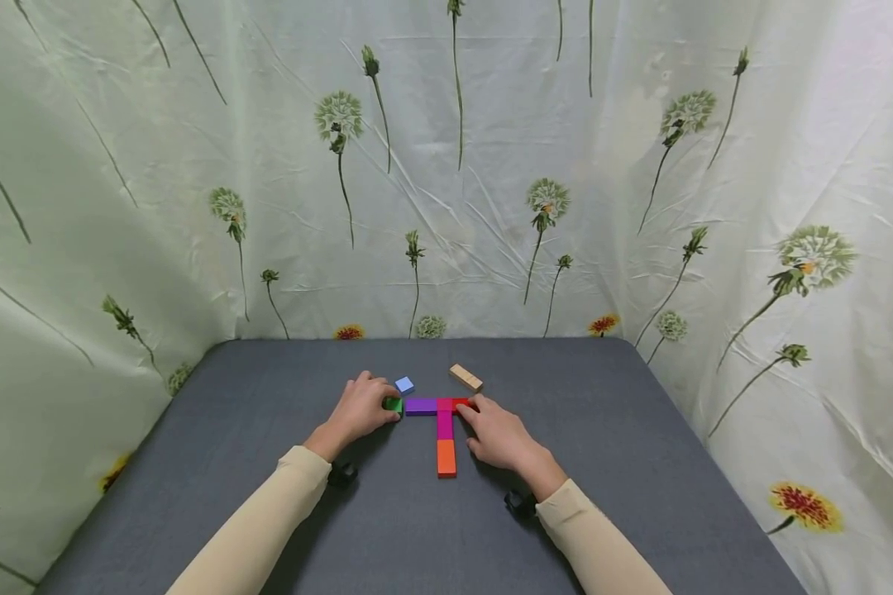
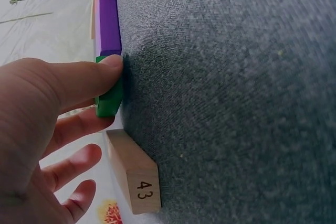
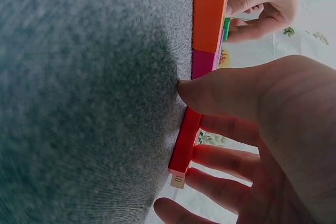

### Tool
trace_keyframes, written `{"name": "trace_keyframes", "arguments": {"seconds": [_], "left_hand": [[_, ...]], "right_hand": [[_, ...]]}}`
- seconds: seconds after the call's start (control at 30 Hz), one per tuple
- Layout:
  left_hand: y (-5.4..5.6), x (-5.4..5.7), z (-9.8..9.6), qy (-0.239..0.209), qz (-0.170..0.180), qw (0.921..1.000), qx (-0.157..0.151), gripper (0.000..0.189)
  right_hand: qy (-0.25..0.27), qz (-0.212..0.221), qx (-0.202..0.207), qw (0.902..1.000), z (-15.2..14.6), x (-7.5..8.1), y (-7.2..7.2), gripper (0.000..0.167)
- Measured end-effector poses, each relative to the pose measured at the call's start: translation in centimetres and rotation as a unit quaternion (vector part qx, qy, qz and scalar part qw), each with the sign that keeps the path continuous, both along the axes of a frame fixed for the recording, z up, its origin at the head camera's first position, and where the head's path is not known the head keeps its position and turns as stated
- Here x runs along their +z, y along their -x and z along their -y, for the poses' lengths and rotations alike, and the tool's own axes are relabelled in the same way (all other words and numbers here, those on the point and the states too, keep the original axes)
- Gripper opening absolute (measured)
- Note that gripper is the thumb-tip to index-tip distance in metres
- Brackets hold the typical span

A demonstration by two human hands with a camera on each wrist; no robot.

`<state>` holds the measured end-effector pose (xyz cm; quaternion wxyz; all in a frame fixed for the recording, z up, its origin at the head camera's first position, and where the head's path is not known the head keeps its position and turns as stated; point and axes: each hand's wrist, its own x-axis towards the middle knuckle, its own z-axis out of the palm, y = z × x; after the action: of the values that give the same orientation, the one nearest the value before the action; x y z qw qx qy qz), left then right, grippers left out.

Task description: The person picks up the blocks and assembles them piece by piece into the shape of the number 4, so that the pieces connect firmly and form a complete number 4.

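Note:
My left hand (image 1: 362, 406) pinches a small green block (image 2: 108, 100) between thumb and forefinger, at the left end of a purple block (image 1: 421, 406). To the right of the purple one lie a pink block (image 1: 444, 405) and a red block (image 1: 459, 405). A magenta block (image 1: 445, 426) and an orange block (image 1: 446, 459) run toward me, giving a T shape. My right hand (image 1: 502, 435) rests with its fingers loosely bent along the red block (image 3: 186, 142). Its thumb is apart from that block, on the near side. Fingers partly cover the red block.
Behind the row are a blue square block (image 1: 404, 385) and a plain wooden block (image 1: 466, 378). Another wooden block marked 43 (image 2: 142, 187) stands below the left fingers. A floral curtain (image 1: 432, 207) hangs beyond the grey table (image 1: 565, 372).

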<state>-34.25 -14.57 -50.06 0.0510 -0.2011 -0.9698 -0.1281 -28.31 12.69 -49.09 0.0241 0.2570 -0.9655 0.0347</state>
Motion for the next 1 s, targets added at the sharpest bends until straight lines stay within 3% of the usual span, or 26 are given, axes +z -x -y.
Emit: {"name": "trace_keyframes", "arguments": {"seconds": [0.4, 0.67, 1.0], "left_hand": [[0.3, -0.3, -0.2, -0.015, 0.017, 0.9997, -0.009, 0.028], [1.0, -0.6, -0.4, -0.042, 0.029, 0.9985, -0.019, 0.029], [1.6, -0.5, -0.6, -0.065, 0.066, 0.9956, -0.018, 0.029]], "right_hand": [[-0.001, 0.001, -0.002, 1.0, 0.2, -0.2, 0.1, 0.057], [0.002, 0.008, -0.007, 0.9999, 0.3, -0.2, 0.0, 0.058], [0.005, 0.005, -0.004, 1.0, 0.3, 0.1, -0.1, 0.058]]}}
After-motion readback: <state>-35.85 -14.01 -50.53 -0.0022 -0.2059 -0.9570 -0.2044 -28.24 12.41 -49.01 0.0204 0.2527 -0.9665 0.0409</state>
